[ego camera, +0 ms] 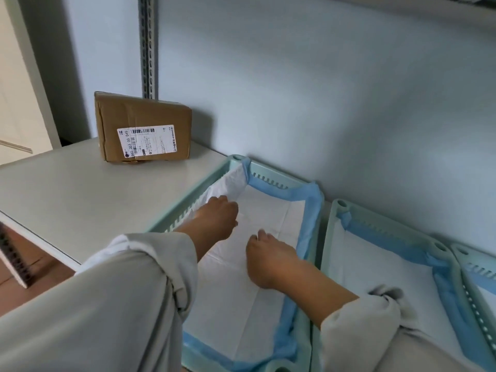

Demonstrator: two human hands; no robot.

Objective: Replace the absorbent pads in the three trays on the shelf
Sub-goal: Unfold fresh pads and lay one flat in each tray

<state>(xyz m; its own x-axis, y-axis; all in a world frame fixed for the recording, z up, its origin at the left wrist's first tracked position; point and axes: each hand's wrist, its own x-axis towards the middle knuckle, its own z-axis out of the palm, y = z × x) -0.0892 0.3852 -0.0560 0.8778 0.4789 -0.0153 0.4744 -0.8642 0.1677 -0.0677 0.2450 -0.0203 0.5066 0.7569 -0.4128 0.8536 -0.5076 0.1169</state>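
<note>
Three pale green trays sit side by side on the shelf [80, 189], lower right of the frame. The left tray [188, 208], middle tray [332, 224] and, seemingly, the cropped right tray [461, 251] each hold a white, blue-edged pad [268, 208].

Box: a brown cardboard box [142, 127] stands on the shelf, up and to the left of the fingers [228, 204] of the left hand.
Sticker: a white sticker [145, 142] is on the front of the box.
Numbers: down its left edge it reads "502 303 00 045".
Bars: a barcode runs along the top.
Small print: too tiny to read.
</note>
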